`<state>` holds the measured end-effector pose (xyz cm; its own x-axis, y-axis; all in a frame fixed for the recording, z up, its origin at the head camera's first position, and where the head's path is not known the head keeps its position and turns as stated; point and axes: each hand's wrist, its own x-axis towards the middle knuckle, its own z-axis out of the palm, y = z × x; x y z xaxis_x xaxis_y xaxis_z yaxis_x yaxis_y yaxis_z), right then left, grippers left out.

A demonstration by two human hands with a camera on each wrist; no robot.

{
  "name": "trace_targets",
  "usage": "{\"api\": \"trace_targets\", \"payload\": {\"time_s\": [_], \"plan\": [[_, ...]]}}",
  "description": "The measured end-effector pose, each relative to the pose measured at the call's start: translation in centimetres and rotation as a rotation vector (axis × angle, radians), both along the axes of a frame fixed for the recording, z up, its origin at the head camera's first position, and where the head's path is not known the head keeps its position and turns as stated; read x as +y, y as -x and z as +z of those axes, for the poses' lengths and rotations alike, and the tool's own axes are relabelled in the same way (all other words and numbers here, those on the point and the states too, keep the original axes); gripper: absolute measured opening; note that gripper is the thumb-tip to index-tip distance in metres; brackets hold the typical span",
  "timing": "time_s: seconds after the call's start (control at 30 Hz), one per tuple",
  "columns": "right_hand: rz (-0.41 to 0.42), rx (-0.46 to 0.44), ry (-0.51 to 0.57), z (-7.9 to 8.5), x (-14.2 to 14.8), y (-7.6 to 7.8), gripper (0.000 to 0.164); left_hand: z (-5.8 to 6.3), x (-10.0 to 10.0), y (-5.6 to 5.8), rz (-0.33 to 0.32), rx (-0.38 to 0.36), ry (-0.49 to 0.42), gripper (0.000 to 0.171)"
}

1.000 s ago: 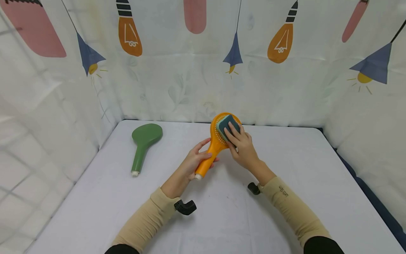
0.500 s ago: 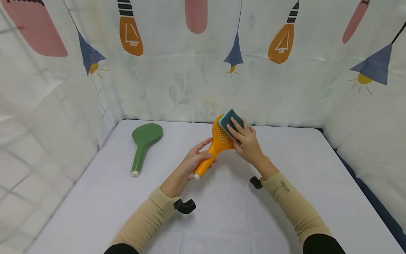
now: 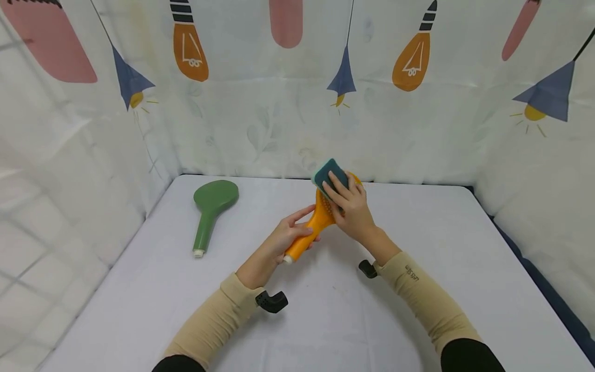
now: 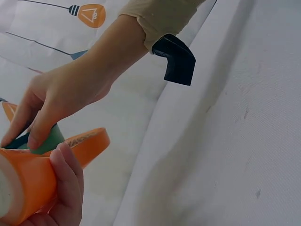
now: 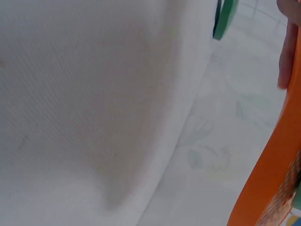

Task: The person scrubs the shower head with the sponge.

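Observation:
An orange shower head (image 3: 320, 219) with a white threaded end is held tilted above the table, its dotted spray face toward the right hand. My left hand (image 3: 287, 236) grips its handle, fingers wrapped around it in the left wrist view. In my right hand (image 3: 354, 213) is a two-tone sponge (image 3: 331, 173), dark teal outside and pale green beneath. The sponge lies against the spray face and, with the hand, covers much of it in the head view. Past the orange rim (image 5: 270, 174), only a sliver of sponge shows in the right wrist view.
A green shower head (image 3: 209, 212) lies on the white-covered table (image 3: 316, 320), left of both hands. Behind the table hangs a white patterned curtain (image 3: 279, 119), which also runs along both sides. Each sleeve cuff carries a black camera mount (image 3: 271, 302).
The right hand slid the sponge to the upper right over the spray face, then back left toward its other side. The left hand keeps its grip on the orange shower head, which shifts slightly.

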<state>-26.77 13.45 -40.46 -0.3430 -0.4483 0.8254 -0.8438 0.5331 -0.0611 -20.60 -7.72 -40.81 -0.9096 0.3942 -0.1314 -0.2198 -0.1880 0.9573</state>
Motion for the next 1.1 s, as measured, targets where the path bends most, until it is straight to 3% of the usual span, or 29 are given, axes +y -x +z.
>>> {"api": "trace_targets", "payload": {"time_s": [0.13, 0.23, 0.43, 0.73, 0.9, 1.1], "plan": [[0.059, 0.076, -0.127, 0.3, -0.9, -1.0, 0.048, -0.1, -0.1, 0.2, 0.011, 0.006, 0.001, 0.063], [0.074, 0.081, -0.164, 0.6, -1.0, -1.0, 0.048, -0.1, -0.1, 0.3, 0.009, 0.010, 0.005, 0.063], [0.049, 0.020, -0.054, 0.6, -0.1, 0.5, 0.045, -0.1, -0.1, 0.1, 0.003, 0.010, 0.003, 0.062], [-0.098, -0.218, 0.181, -0.4, 3.1, 2.0, 0.043, 0.0, -0.5, 0.1, 0.058, -0.041, -0.046, 0.062], [-0.089, -0.225, 0.145, -1.3, 3.9, 1.4, 0.044, 0.4, -0.9, 0.5, 0.097, -0.051, -0.092, 0.062], [-0.015, -0.186, 0.100, -2.5, 2.9, 0.4, 0.046, 0.6, -1.0, 0.7, 0.133, -0.075, -0.118, 0.062]]}}
